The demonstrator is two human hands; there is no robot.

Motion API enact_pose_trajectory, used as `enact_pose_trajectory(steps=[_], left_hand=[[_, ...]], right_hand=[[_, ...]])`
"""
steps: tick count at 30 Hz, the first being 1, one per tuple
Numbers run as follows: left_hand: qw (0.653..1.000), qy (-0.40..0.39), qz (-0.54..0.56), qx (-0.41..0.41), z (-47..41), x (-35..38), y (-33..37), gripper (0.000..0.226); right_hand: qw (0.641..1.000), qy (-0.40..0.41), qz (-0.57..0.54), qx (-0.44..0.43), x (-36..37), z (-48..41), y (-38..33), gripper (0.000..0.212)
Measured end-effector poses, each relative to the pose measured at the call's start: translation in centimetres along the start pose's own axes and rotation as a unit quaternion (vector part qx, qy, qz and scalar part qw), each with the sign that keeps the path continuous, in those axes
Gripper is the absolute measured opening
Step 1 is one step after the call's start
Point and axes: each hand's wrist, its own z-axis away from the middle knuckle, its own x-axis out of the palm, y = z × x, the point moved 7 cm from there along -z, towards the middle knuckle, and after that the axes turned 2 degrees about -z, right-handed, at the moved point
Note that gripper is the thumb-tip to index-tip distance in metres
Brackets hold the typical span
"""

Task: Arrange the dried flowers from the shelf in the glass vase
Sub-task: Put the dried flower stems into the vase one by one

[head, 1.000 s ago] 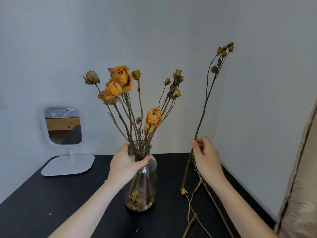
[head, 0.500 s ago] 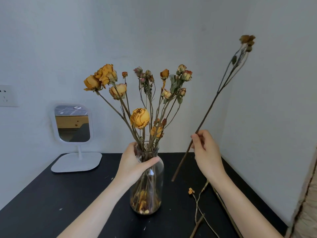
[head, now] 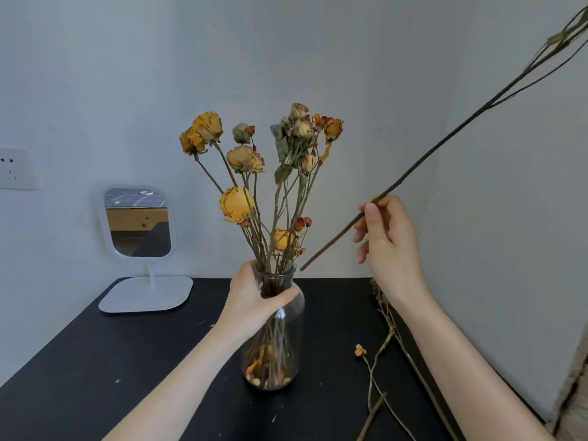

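Head view: vase mostly filled, left hand wrapped round its neck; right hand pinches stem at 3 o'clock, uninserted; loose stems remain at 5 o'clock.

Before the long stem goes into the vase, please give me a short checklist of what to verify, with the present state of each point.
1. Clear glass vase steadied: ok, the left hand wraps its neck.
2. Long brown dried stem gripped: ok, the right hand pinches it in its fingers.
3. Cut end aimed at the mouth: not ok, it hangs beside the rim, to the right, outside.
4. Room in the neck: cannot tell, the yellow dried flowers already crowd it.
5. Vase upright on the black table: ok.
6. Stem's top clear: cannot tell, it leaves the picture.
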Motion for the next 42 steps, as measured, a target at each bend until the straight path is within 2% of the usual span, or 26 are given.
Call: enact_pose_trajectory(steps=[3,7,12,18,22,28,34,42], left_hand=[[0.999,0.026,-0.009,0.017,0.0,-0.3,0.1,0.057],[1.000,0.023,-0.020,-0.001,-0.2,-0.7,-0.4,0.069],[1.000,-0.027,-0.003,-0.010,-0.4,-0.2,-0.4,0.061],[1.000,0.006,0.003,0.011,-0.2,-0.5,0.0,0.061],[1.000,-0.001,-0.003,0.003,-0.3,-0.5,-0.4,0.072],[1.000,-0.013,-0.021,0.001,-0.3,0.1,-0.5,0.066],[1.000,-0.009,-0.020,0.020,0.1,-0.1,0.0,0.063],[0.999,-0.014,-0.005,0.029,0.3,-0.1,0.2,0.059]], right_hand=[[1.000,-0.003,-0.008,-0.009,0.5,-0.2,-0.4,0.015],[1.000,-0.016,0.003,-0.011,0.9,-0.2,-0.3,0.015],[1.000,-0.026,-0.001,-0.016,1.0,0.0,-0.5,0.015],[0.999,-0.044,-0.001,-0.016,1.8,0.2,-1.0,0.011],[0.998,-0.058,0.005,-0.015,2.5,0.4,-1.0,0.012],[0.995,-0.090,0.035,-0.022,3.7,0.9,-0.9,0.010],[0.974,-0.140,0.164,-0.064,6.0,1.4,-0.6,0.006],[0.951,-0.139,0.264,-0.076,7.5,1.2,0.2,0.017]])
